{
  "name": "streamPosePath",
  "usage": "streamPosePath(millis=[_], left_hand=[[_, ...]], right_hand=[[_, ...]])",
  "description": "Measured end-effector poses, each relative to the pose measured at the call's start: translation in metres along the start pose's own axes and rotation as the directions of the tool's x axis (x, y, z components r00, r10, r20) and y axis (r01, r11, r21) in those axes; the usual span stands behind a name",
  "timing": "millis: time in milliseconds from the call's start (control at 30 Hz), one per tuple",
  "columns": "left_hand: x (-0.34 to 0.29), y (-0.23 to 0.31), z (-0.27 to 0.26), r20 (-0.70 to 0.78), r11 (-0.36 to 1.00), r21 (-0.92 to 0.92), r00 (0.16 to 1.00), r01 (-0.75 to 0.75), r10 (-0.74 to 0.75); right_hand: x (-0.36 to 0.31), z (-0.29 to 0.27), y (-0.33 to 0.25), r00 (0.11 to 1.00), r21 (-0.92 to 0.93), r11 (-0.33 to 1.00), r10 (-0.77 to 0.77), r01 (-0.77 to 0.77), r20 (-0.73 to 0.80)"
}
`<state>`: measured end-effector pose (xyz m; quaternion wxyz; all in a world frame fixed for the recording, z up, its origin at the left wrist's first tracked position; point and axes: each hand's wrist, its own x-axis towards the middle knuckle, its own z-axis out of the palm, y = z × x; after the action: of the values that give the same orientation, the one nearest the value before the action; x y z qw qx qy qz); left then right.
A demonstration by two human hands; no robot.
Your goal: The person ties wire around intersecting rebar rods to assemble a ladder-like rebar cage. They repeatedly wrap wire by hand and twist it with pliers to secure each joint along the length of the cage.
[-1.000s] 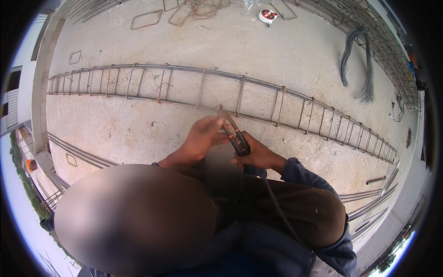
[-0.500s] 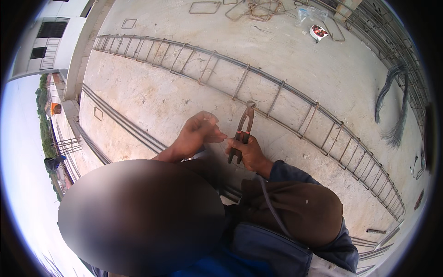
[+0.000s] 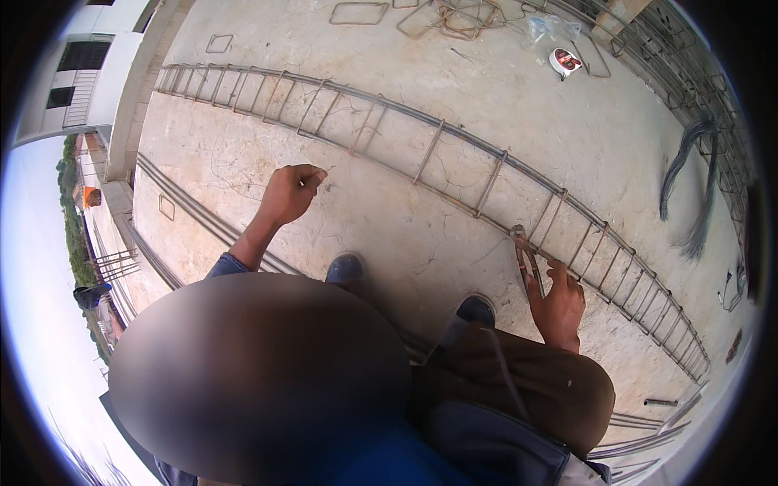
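My right hand (image 3: pixel 559 309) is closed around the handles of a pair of pincers (image 3: pixel 523 253). Their jaws point away from me, at the near bar of a long ladder-like rebar cage (image 3: pixel 429 151) that lies on the concrete floor. Over on the left, my left hand (image 3: pixel 290 194) is raised on the near side of the cage, thumb and fingers pinched together. A short, thin piece of wire (image 3: pixel 331 168) seems to stick out of the fingertips. Both hands are well apart.
Loose bars (image 3: pixel 203 215) run along the floor at left. Bent stirrups (image 3: pixel 462 18) and a white-and-red tape measure (image 3: pixel 565 62) lie beyond the cage. A wire bundle (image 3: pixel 689 174) rests at right by stacked rebar cages (image 3: pixel 689 57). My shoes (image 3: pixel 346 268) are below my hands.
My hands have moved apart. The right has carried the pincers right and nearer to me; the left has gone left and its fingers have closed into a pinch.
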<state>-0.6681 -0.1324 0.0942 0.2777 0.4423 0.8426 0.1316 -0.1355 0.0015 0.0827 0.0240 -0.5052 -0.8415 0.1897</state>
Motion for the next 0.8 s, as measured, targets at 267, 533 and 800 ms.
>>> streamPosePath(millis=[267,533,800], left_hand=[[-0.006,0.044,0.165,0.427,0.189,-0.864,0.878,0.467,-0.218],[0.022,0.038,0.184,0.421,0.024,-0.907,0.899,0.421,0.118],[0.032,0.039,0.18,0.397,0.055,-0.917,0.899,0.394,0.183]], right_hand=[[0.129,-0.096,-0.105,0.781,0.282,0.846,-0.528,0.452,0.332],[0.24,0.005,-0.21,0.553,0.158,0.683,-0.686,0.713,0.472],[0.278,0.053,-0.242,0.414,0.04,0.591,-0.61,0.806,0.676]])
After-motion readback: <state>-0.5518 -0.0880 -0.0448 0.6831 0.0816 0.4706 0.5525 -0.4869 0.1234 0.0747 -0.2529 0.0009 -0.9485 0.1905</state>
